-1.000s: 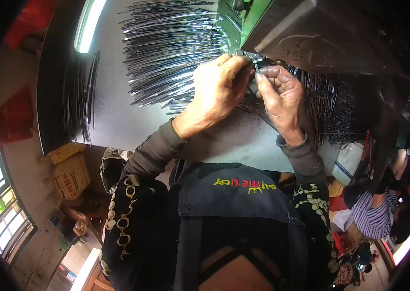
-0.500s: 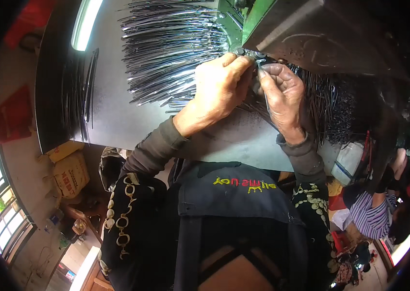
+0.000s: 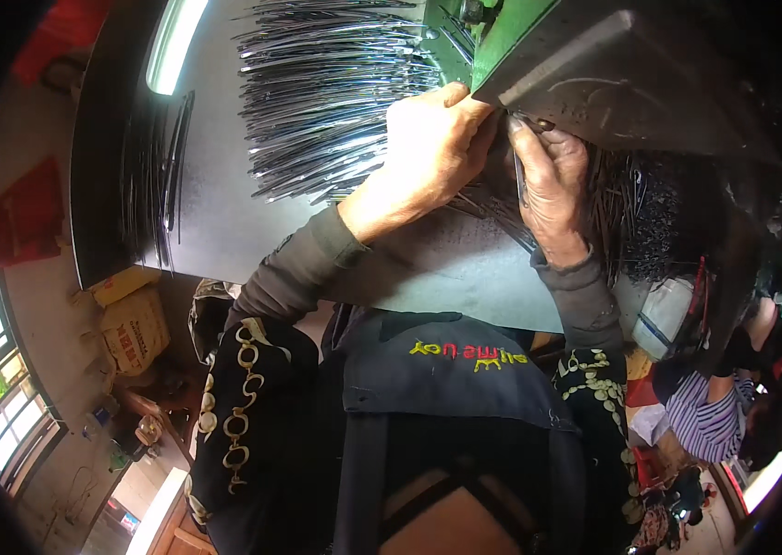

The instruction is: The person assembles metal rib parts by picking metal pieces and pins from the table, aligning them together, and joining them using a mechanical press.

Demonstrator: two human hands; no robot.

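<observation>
My left hand and my right hand meet at the lower edge of a green machine over a grey metal table. My right hand pinches a thin dark metal strip that stands upright between its fingers. My left hand curls beside it, fingertips at the machine's edge; what it grips is hidden. A big fan of thin dark metal strips lies on the table just left of my left hand. More dark strips are heaped to the right of my right hand.
A few long strips lie near the table's left edge. A white plastic container stands at the table's right end. A person in a striped top sits at the lower right. Sacks lie on the floor at the left.
Both hands have stayed together at the machine's edge and pushed a little further under it. The right hand's fingers have shifted around the strip.
</observation>
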